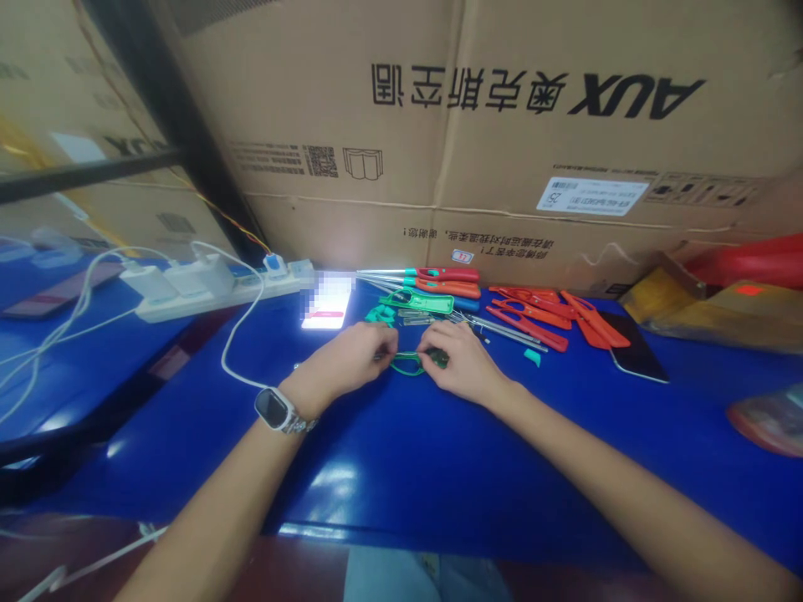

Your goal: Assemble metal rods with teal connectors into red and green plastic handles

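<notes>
Between my two hands a green plastic lighter casing with an open loop lies low over the blue tabletop. My left hand, below a wrist with a silver-banded watch, pinches the casing's left end. At the other end my right hand has its fingers closed on the casing, near a dark part under the fingertips. Just beyond them lie a green casing half, small teal pieces and metal rods. Long-necked lighters with red and orange handles rest behind these.
Several orange-red casing halves lie at the right, partly over a dark flat device. A lit phone and a white power strip with cables are at the left. A large cardboard box stands behind the table.
</notes>
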Available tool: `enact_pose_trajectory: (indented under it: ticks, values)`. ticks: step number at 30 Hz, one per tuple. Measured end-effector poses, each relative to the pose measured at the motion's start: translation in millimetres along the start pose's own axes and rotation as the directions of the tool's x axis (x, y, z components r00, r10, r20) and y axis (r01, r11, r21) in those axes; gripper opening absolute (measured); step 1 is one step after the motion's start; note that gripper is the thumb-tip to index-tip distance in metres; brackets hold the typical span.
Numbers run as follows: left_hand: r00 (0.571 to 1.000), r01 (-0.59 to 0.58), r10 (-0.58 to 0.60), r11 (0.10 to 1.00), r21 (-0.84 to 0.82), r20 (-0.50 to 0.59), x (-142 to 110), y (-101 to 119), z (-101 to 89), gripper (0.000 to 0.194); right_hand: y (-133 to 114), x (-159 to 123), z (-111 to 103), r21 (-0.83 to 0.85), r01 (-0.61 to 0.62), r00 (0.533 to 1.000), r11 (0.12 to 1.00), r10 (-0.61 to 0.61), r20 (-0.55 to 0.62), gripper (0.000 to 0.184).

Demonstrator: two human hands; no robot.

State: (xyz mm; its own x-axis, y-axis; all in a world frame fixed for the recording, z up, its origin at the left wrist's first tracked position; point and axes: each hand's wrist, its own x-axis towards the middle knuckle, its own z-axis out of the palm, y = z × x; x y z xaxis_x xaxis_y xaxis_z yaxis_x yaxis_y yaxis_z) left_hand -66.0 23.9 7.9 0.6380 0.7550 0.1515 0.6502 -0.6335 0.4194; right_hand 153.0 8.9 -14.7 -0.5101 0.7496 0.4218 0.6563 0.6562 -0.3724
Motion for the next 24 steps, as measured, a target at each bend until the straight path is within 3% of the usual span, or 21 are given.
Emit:
enact_pose_trajectory:
  ticks: [5, 10, 21, 24]
  values:
    - [0.999, 0.050, -0.051, 0.997, -0.055, -0.007, -0.6, 3.9, 1.9, 0.014, 1.2, -1.4, 1.5, -0.001, 0.013, 1.000, 1.000, -0.013, -0.008, 0.007]
    - [1.000, 0.001, -0.001, 1.000, -0.014, 0.003, 3.3, 9.3, 2.3, 0.012, 0.4, -1.9, 2.1, 0.021, -0.007, 1.000, 1.000, 0.007, -0.008, 0.006]
    - [0.996, 0.084, -0.087, 0.990, -0.115, -0.021, 5.5, 4.4, 7.3, 0.005, 2.6, -2.3, 0.9, 0.015, -0.013, 1.000, 1.000, 0.013, 0.019, 0.005]
    - [0.996, 0.087, -0.088, 0.986, -0.143, -0.007, 5.5, 2.9, 7.7, 0.012, 2.1, -2.7, -0.3, 0.011, -0.005, 1.000, 1.000, 0.004, 0.025, 0.007]
